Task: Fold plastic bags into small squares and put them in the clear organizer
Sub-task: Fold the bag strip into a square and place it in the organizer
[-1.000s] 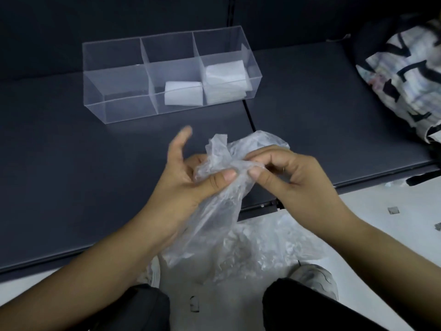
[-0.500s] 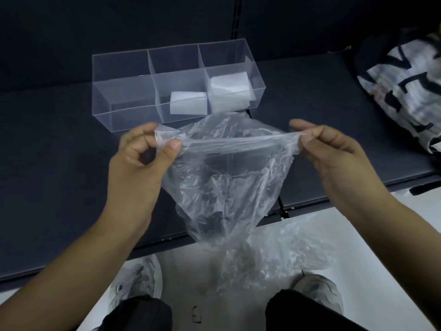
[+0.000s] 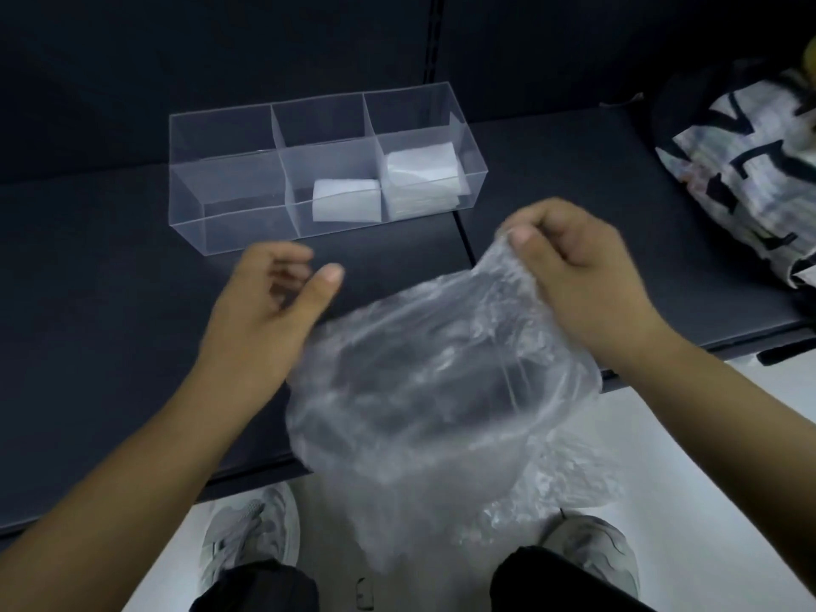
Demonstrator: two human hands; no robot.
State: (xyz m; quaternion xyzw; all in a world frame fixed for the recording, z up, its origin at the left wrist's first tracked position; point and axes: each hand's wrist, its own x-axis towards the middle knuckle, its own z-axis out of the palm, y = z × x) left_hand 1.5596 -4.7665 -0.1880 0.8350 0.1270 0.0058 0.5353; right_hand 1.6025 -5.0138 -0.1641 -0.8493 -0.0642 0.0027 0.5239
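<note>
Right hand [image 3: 574,276] pinches the plastic bag [image 3: 432,390] (its one-o'clock corner); left hand [image 3: 269,302] fingers relaxed, empty; clear organizer [image 3: 229,227] at eleven o'clock.

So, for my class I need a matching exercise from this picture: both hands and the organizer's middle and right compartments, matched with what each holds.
1 right hand
2 left hand
3 middle compartment
4 right compartment

A one folded square
B a pinched plastic bag
C a stack of folded squares
D nothing, fingers loose

Pairs: 1-B, 2-D, 3-A, 4-C
</note>
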